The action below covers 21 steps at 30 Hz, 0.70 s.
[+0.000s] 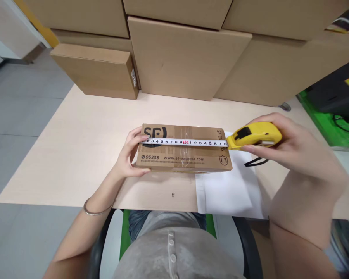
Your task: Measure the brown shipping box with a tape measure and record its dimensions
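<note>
A small brown cardboard box [180, 159] with printed lettering and clear packing tape lies in front of me at the table's middle. My left hand [130, 153] grips its left end, with the thumb at the near side and the fingers over the blade's end on top. Across the box's top runs the white, numbered blade [197, 143] of a tape measure, pulled out along the long side. The yellow tape measure case [260, 133] is held in my right hand [291, 141], against the box's right end. A black wrist strap [254, 162] hangs from the case.
White paper [232, 193] lies on the pale table [84, 155], right of centre near the front edge. Along the back stand large cardboard boxes [180, 58], with a flatter carton [95, 73] at the left. Dark equipment [334, 89] on a green surface is at the right.
</note>
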### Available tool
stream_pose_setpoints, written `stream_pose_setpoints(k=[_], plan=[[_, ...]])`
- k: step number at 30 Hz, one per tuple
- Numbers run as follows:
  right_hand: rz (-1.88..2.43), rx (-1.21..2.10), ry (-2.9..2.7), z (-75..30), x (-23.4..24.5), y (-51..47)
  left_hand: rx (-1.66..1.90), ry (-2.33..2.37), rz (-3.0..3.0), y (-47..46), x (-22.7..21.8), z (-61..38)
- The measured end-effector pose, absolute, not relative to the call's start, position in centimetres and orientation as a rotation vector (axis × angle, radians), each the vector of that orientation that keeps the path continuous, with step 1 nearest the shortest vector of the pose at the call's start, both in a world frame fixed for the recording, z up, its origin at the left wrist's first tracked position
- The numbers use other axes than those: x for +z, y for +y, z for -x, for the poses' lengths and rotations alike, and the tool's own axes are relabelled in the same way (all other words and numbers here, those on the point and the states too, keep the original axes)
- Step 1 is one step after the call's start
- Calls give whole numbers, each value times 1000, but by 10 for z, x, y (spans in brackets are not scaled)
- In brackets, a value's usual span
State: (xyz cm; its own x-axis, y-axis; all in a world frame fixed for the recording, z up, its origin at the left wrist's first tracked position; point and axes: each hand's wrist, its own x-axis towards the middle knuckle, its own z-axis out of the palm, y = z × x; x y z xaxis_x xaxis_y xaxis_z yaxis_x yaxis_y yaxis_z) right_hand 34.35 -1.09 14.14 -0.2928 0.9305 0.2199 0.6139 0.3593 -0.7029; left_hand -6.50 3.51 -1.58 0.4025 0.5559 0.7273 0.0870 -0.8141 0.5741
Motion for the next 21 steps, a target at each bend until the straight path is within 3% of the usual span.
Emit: stream_pose_setpoints(k=[11,18,21], plan=[[1095,770,-2426,-214,152,34,1443,590,-2025,36,-28,65],[1258,713,-2060,-249,149,27,1694,666,-1972,26,-18,62],[1343,729,-1884,-270,135,26,1624,575,-1857,12,-7,50]])
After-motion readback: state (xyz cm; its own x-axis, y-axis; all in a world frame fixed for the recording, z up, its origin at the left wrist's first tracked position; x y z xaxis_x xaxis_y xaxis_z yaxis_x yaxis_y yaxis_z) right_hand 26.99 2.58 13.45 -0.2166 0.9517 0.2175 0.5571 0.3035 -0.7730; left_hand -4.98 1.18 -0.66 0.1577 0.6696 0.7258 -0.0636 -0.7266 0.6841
